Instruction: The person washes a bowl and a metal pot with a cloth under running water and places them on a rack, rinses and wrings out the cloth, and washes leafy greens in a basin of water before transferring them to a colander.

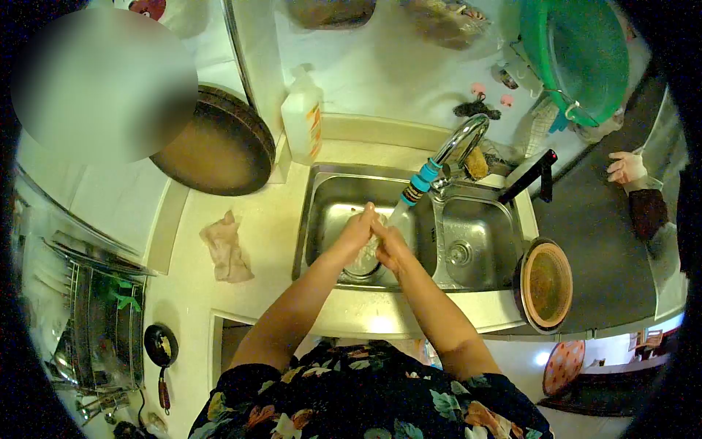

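Over the left basin of the steel sink (303, 252), my left hand (356, 233) and my right hand (393, 249) meet under the faucet (459, 135). Water runs from its blue-and-black nozzle (420, 183) onto them. The fingers of both hands are closed in toward each other. Something pale and whitish shows between and below them, but I cannot make out whether it is an object or foamy water. My fingertips are partly hidden.
A crumpled cloth (225, 249) lies on the counter left of the sink. Behind stand a white jug (303, 121) and a large dark pan (227, 150). At right are a brown-rimmed pot (548, 285) and a green basin (537, 44). Another hand (627, 168) with a dark sleeve appears far right.
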Available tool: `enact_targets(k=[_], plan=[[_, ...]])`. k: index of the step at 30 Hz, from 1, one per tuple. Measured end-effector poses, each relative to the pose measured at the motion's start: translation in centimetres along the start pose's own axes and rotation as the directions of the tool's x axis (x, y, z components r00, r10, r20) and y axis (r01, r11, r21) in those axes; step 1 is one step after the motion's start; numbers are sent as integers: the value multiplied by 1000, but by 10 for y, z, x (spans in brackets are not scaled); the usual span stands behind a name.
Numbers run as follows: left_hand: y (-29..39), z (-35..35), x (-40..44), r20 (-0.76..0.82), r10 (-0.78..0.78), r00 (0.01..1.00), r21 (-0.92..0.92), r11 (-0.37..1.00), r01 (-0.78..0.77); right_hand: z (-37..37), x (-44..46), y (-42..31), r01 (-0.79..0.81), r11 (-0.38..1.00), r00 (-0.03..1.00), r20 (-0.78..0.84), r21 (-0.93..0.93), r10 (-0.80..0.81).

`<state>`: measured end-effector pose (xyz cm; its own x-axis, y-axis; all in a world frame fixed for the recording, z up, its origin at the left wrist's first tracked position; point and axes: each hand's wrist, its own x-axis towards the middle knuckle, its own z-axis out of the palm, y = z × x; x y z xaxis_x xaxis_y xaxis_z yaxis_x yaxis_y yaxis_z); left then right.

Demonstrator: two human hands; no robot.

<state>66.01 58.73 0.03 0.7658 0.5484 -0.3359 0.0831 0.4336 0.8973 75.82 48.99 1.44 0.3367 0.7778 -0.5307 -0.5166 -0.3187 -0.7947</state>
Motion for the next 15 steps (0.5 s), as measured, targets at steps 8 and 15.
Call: enact_targets(k=[8,15], plan=[[-13,-46,-12,-353,22,935,-35,999,-37,-14,61,10,203,971,977,-86,124,-193],[-99,-53,44,-167,95,981,974,174,149,-41,-3,-36,125,988,989,-72,-91,-132]])
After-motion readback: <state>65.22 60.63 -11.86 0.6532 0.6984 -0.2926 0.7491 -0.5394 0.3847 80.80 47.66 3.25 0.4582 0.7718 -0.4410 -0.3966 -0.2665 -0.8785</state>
